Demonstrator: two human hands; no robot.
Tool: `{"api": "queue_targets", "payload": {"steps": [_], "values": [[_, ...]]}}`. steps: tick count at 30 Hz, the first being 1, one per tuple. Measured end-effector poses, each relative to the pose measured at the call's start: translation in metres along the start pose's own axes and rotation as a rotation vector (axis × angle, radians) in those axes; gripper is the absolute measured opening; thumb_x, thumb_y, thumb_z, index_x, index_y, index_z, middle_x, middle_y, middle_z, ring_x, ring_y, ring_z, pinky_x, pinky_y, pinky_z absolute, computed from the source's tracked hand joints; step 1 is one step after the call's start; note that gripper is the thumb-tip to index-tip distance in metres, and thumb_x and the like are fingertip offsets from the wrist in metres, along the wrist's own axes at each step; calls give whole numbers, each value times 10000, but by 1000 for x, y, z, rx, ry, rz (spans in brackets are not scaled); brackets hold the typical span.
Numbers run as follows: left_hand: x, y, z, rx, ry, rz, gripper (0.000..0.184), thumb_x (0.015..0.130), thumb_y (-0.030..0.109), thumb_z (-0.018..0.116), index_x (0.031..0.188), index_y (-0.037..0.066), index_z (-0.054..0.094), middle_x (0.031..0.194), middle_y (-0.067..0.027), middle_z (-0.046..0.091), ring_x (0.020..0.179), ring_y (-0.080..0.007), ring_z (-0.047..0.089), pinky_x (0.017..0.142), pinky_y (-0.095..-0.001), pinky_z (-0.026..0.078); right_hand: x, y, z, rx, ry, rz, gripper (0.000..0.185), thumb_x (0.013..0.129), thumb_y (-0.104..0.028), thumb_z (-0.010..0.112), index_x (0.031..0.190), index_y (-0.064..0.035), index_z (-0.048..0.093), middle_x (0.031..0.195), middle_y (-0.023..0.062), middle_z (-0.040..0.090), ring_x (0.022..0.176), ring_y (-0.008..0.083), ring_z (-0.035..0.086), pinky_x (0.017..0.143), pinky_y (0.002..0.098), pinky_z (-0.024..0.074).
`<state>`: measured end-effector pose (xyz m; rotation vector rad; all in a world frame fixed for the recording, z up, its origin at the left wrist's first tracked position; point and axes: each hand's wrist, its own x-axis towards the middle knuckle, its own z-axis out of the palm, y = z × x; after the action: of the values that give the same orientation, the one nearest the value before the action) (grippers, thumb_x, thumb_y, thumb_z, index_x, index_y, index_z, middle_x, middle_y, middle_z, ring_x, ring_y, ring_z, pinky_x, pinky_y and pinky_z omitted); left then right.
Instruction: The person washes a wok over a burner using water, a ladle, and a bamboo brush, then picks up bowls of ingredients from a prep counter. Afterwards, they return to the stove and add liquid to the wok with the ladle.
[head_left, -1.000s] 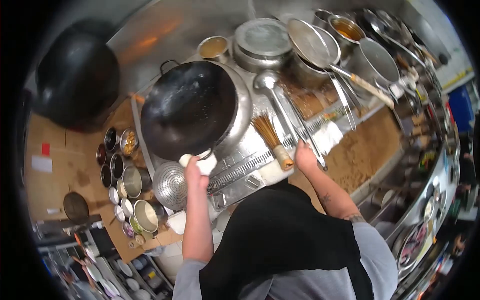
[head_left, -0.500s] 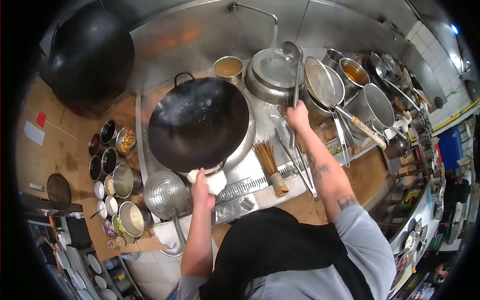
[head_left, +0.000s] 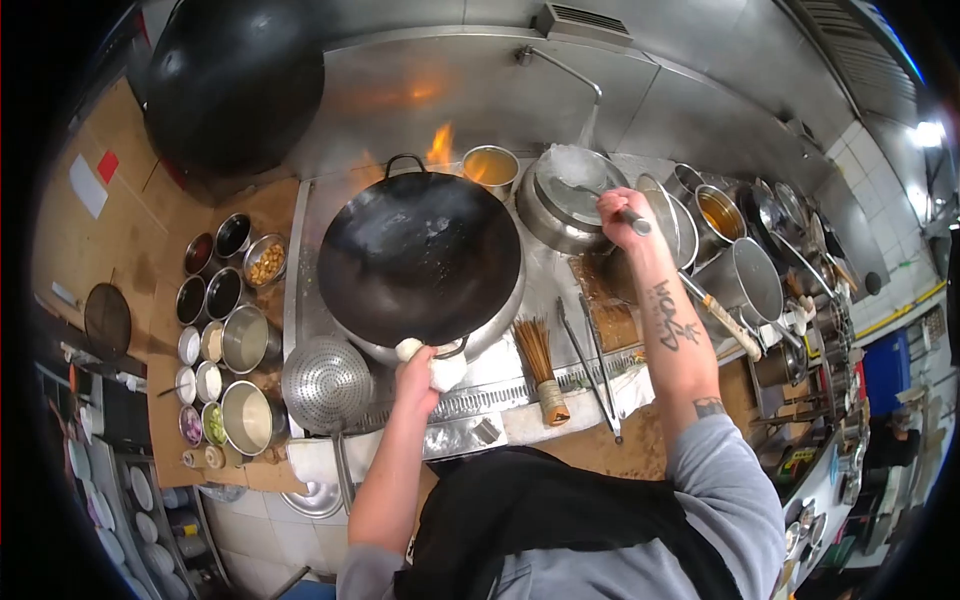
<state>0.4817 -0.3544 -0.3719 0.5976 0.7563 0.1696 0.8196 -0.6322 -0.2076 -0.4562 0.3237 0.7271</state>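
A large black wok (head_left: pixel 420 260) sits tilted on the burner. My left hand (head_left: pixel 416 380) is closed round its near handle through a folded white cloth (head_left: pixel 448 374). Up and to the right, my right hand (head_left: pixel 620 216) grips a ladle (head_left: pixel 636 222) by its handle, whose end points toward me. The ladle's bowl is down at the round lidded-looking pot (head_left: pixel 572 232), where water from the tap (head_left: pixel 598 92) splashes; the bowl itself is mostly hidden. A little oil or liquid glistens inside the wok.
Flames (head_left: pixel 440 146) rise behind the wok, beside a pot of yellowish liquid (head_left: pixel 490 168). A perforated skimmer (head_left: pixel 326 382), a bamboo brush (head_left: pixel 544 372) and tongs (head_left: pixel 592 370) lie in front. Seasoning bowls (head_left: pixel 222 292) stand left; strainers and a tall pot (head_left: pixel 752 280) stand right.
My right hand has moved up and forward, tipping the ladle from upright down to the water pot. Flames have appeared behind the wok. My left hand still holds the wok. The view has shifted.
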Motion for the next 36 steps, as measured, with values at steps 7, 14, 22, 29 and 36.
{"api": "queue_targets", "payload": {"steps": [7,14,22,29,36], "values": [[-8,-6,11,-4,56,53,220,852,53,643,1019,-84,601,939,-152,669,804,-249,692,704,-375,576,-104,57,45,30,-74,127,175,939,-19,460,1039,123,437,701,6,488,475,49,469,407,172,433],[-7,-8,15,-23,40,14,197,859,75,653,959,-88,610,891,-150,665,750,-234,679,643,-370,558,-165,121,39,55,-157,283,295,969,-76,435,1173,133,474,749,30,498,485,54,468,374,207,437],[3,-14,5,32,42,71,229,862,59,638,1025,-95,592,958,-166,656,818,-272,684,723,-401,576,-154,181,-9,-869,19,60,332,915,-34,524,1243,-26,469,713,17,500,449,71,425,351,243,364],[-19,-25,-16,115,56,81,375,919,323,696,1124,18,619,986,-58,660,853,-142,635,753,-297,511,-125,168,-40,-1287,166,-299,475,858,6,517,1327,46,450,617,30,523,431,116,478,363,290,405],[-67,-70,-126,634,-91,153,597,821,90,756,1360,-10,519,1238,-118,635,1107,-206,616,952,-347,491,3,51,-129,-1678,598,-662,368,840,-142,598,1148,58,614,887,260,696,806,354,712,691,426,558]]}}
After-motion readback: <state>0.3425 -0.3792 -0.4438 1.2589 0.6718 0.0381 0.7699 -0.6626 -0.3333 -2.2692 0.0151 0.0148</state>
